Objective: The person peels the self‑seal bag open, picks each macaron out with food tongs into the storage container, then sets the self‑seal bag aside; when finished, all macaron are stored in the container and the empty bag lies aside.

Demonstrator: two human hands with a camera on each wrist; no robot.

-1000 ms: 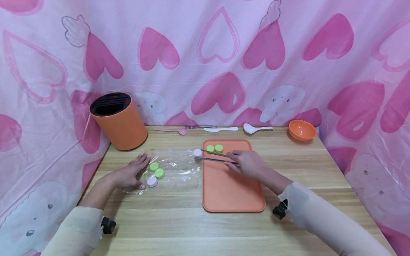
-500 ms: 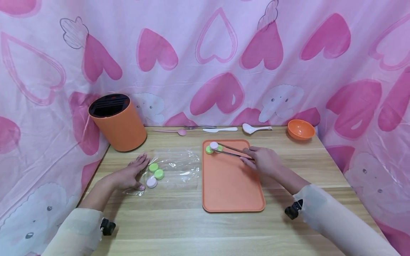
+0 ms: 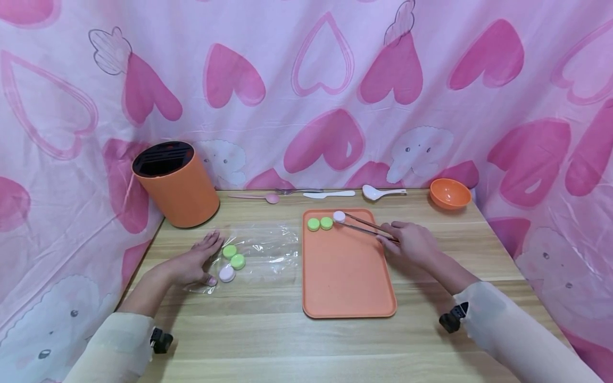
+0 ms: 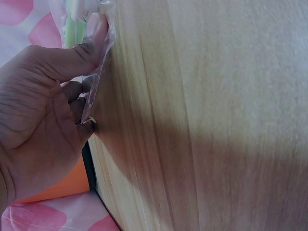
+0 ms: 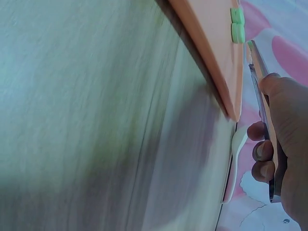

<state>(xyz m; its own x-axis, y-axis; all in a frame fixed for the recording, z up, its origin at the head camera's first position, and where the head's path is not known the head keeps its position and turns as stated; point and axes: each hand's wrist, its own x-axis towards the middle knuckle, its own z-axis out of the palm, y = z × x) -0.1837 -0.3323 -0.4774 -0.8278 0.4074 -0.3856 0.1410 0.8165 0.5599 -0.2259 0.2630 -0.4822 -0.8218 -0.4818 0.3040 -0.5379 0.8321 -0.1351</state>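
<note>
My right hand (image 3: 412, 243) grips metal tongs (image 3: 367, 230), also seen in the right wrist view. Their tips pinch a pale pink macaron (image 3: 339, 217) over the far side of the orange tray (image 3: 349, 282). To its left, two green macarons (image 3: 320, 224) sit side by side on the tray. My left hand (image 3: 193, 261) rests with spread fingers on the left end of a clear plastic bag (image 3: 270, 252). Beside that hand, two green macarons (image 3: 237, 261) and a pale pink macaron (image 3: 227, 274) appear to lie within the bag. In the left wrist view the thumb (image 4: 72, 60) touches the plastic.
An orange knife block (image 3: 184, 186) stands at the back left. Along the back edge lie a pink spoon (image 3: 272, 198), a fork (image 3: 299, 190), a white knife (image 3: 329, 194) and a white ladle-shaped spoon (image 3: 375, 193). An orange bowl (image 3: 450, 194) sits at the back right. A heart-print curtain (image 3: 239, 122) surrounds the table.
My right hand has carried the pink macaron in the tongs rightward, from the bag's right end, past the two green macarons, to their right. My left hand has stayed in place.
</note>
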